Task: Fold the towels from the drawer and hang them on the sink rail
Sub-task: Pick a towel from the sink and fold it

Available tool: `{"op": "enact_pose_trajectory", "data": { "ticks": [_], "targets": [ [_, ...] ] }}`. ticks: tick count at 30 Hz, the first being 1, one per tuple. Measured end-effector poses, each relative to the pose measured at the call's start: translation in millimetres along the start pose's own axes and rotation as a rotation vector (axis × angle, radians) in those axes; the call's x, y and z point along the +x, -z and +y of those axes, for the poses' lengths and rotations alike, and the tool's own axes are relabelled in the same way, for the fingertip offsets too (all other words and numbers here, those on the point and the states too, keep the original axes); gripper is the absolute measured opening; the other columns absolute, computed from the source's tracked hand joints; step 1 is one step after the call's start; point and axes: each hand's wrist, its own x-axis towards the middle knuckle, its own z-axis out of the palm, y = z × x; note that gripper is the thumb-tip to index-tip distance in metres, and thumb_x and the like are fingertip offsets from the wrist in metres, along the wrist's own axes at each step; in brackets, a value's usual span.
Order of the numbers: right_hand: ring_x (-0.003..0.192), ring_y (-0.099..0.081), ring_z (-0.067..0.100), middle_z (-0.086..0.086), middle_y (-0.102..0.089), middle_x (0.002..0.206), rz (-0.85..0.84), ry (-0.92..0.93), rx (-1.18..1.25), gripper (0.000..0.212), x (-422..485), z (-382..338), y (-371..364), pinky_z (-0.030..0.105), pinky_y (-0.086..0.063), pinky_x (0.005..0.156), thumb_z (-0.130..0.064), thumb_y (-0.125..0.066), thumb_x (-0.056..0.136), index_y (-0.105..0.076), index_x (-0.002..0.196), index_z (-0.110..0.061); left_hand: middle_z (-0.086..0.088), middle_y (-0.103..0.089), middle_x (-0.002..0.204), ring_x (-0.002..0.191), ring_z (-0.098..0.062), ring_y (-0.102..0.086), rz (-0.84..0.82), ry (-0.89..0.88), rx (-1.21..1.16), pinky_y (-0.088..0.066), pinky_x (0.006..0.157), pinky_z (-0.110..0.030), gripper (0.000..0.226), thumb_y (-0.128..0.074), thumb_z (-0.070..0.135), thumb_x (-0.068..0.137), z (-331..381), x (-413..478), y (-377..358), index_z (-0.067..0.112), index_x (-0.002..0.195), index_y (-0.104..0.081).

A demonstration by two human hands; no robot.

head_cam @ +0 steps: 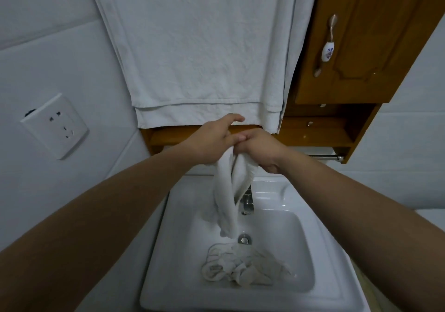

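Over the white sink (272, 299), my left hand (214, 140) and my right hand (262, 151) meet side by side. Both grip the top of a small white towel (227, 200) that hangs down bunched and twisted, its lower end just above the drain (245, 239). A second crumpled white cloth (240, 270) lies in the basin. Large white towels (192, 46) hang folded on the wall above, in front of the wooden cabinet; their rail is hidden. A short chrome rail (325, 158) shows under the cabinet at the right.
The chrome tap (248, 200) stands partly hidden behind the hanging towel. A wooden cabinet door (366, 39) with a ceramic handle (327, 49) is at the upper right, with an open shelf (313, 128) below. A wall socket (55, 126) sits at the left.
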Motion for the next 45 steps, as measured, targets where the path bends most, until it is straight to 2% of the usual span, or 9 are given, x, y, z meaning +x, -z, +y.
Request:
{"op": "enact_pose_trajectory", "data": {
  "ticks": [3,6,12,18,28,32,35,40,45],
  "targets": [
    [0.093,-0.073,0.027,0.014,-0.076,0.099,-0.038,-0.003,0.057,0.014,-1.5,3.1,6.3,0.035,-0.059,0.082,-0.005,-0.063,0.092,-0.075,0.099,-0.003,-0.002,-0.066,0.083,0.079,-0.015,-0.063,-0.032,0.06,-0.039,-0.048,0.067,-0.023,0.052,-0.052,0.039,0.098,-0.8,-3.9,6.7,0.038,0.146,-0.03],
    [0.1,-0.068,0.036,0.016,-0.074,0.101,0.141,-0.014,-0.044,0.014,2.8,7.1,11.2,0.051,-0.054,0.092,-0.017,-0.065,0.093,-0.076,0.095,-0.009,0.001,-0.067,0.087,0.078,-0.014,-0.062,-0.07,0.146,-0.128,-0.051,0.064,-0.028,0.05,-0.056,0.036,0.097,-7.1,-7.9,11.2,0.042,0.142,-0.036],
    [0.087,-0.063,0.019,0.001,-0.07,0.089,0.356,0.04,-0.211,0.019,4.1,7.8,20.3,0.033,-0.048,0.071,-0.023,-0.062,0.095,-0.075,0.088,-0.012,0.01,-0.071,0.096,0.093,-0.01,-0.065,-0.006,0.204,-0.274,-0.054,0.075,-0.025,0.017,-0.07,0.024,0.088,-14.1,-4.7,12.6,0.027,0.103,-0.074],
    [0.089,-0.06,0.016,-0.002,-0.067,0.094,0.41,0.021,-0.313,0.019,4.0,12.0,19.7,0.029,-0.044,0.073,-0.024,-0.058,0.098,-0.074,0.092,-0.016,0.002,-0.073,0.082,0.084,-0.014,-0.066,0.138,0.35,-0.25,-0.055,0.071,-0.029,0.015,-0.083,0.033,0.074,-24.7,-0.5,12.4,0.021,0.071,-0.075],
    [0.087,-0.06,0.02,0.005,-0.064,0.104,0.321,-0.225,0.18,0.016,7.3,-6.6,-0.6,0.027,-0.053,0.052,-0.013,-0.054,0.098,-0.07,0.095,-0.015,0.008,-0.067,0.074,0.07,-0.006,-0.06,0.217,0.24,-0.197,-0.042,0.058,-0.021,0.012,-0.074,0.034,0.084,-13.1,5.0,-21.5,0.022,0.084,-0.074],
    [0.079,-0.066,0.023,0.013,-0.068,0.091,0.225,-0.212,0.433,0.018,6.1,-11.0,-2.1,0.032,-0.059,0.06,-0.002,-0.05,0.095,-0.066,0.093,-0.007,0.005,-0.072,0.08,0.073,-0.011,-0.063,0.196,0.229,-0.31,-0.047,0.06,-0.024,0.012,-0.067,0.023,0.09,-9.9,7.2,-28.6,0.02,0.096,-0.077],
    [0.073,-0.071,0.027,0.019,-0.069,0.092,0.142,-0.188,0.618,0.025,5.3,-5.0,7.9,0.04,-0.063,0.072,0.003,-0.042,0.094,-0.061,0.109,-0.002,-0.005,-0.074,0.092,0.089,-0.02,-0.07,0.088,0.222,-0.486,-0.059,0.079,-0.033,0.018,-0.059,0.012,0.095,-15.6,5.2,-28.3,0.015,0.102,-0.075],
    [0.086,-0.073,0.029,0.024,-0.07,0.104,0.008,-0.109,0.469,0.034,5.3,0.4,9.7,0.04,-0.061,0.084,0.019,-0.046,0.088,-0.062,0.109,-0.002,-0.015,-0.072,0.091,0.081,-0.022,-0.065,0.134,0.261,-0.645,-0.057,0.08,-0.032,0.015,-0.061,0.004,0.092,-24.6,8.4,-32.4,0.007,0.096,-0.075],
    [0.075,-0.069,0.025,0.016,-0.07,0.081,0.128,0.03,0.099,0.014,3.4,3.0,2.3,0.039,-0.062,0.078,0.007,-0.071,0.084,-0.069,0.095,0.0,-0.008,-0.065,0.073,0.062,-0.011,-0.053,0.114,0.302,-0.72,-0.048,0.063,-0.024,0.014,-0.063,0.0,0.088,-26.5,9.3,-38.3,0.005,0.094,-0.075]
  ]
}}
